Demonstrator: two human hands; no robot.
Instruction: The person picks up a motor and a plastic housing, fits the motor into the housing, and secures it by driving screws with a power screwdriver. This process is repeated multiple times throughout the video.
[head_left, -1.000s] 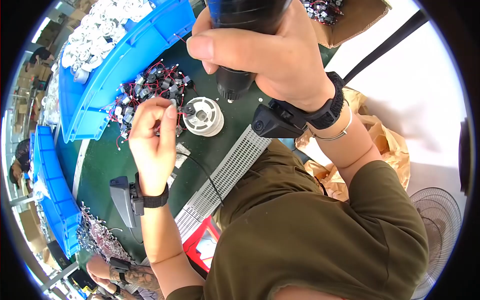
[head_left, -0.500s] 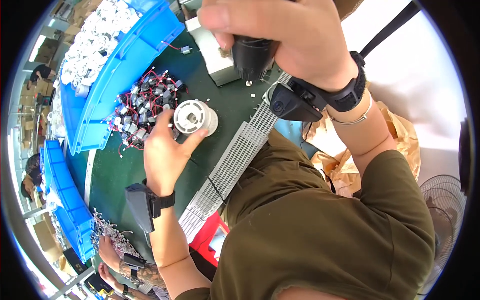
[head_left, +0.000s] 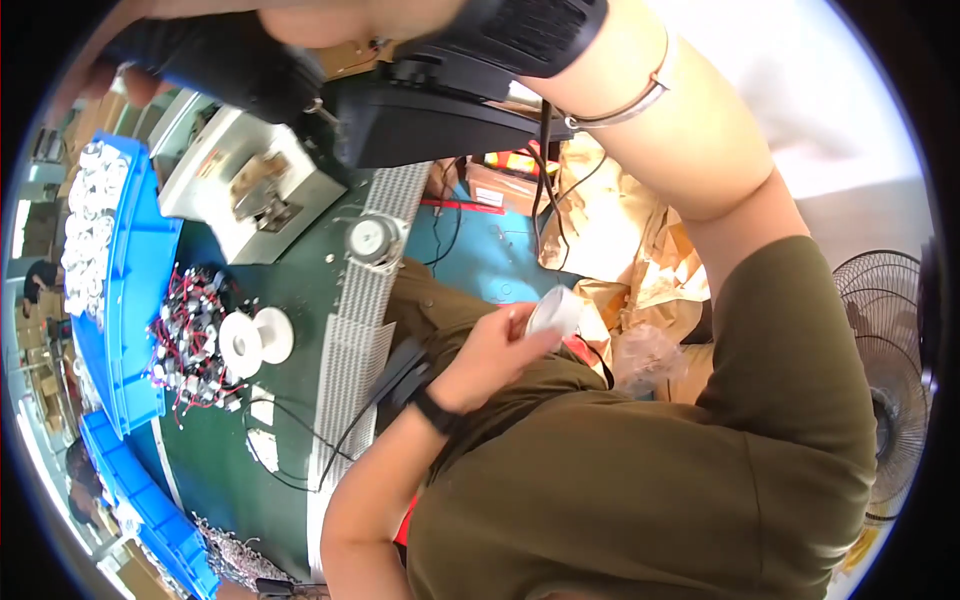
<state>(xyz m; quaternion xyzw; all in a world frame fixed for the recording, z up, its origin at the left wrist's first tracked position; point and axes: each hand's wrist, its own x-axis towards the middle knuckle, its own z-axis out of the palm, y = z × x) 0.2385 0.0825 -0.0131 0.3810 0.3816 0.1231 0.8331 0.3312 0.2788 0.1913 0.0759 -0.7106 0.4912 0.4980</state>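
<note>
My left hand (head_left: 490, 355) is closed around a white round plastic piece (head_left: 555, 312), held above my lap to the right of the table's edge. At the upper left my right hand (head_left: 345, 18), cut by the frame's top and partly blurred, grips a black electric screwdriver (head_left: 215, 65). The driver's tip points toward the black wrist camera (head_left: 430, 125) on my right wrist. On the green table (head_left: 290, 400) a white spool-shaped piece (head_left: 240, 345) lies tilted, next to a heap of small motors with red wires (head_left: 190, 335).
Blue bins (head_left: 140, 280) line the table's far left, one full of white parts (head_left: 92, 225). A metal box (head_left: 250, 180) stands at the back. A perforated grey strip (head_left: 350, 370) edges the table, with a round fixture (head_left: 372, 240) on it. Brown paper (head_left: 610, 220) and a fan (head_left: 885, 390) are at right.
My left hand has moved from the table to over my lap with a white piece. My right hand and the screwdriver have swung left in view. The view has turned.
</note>
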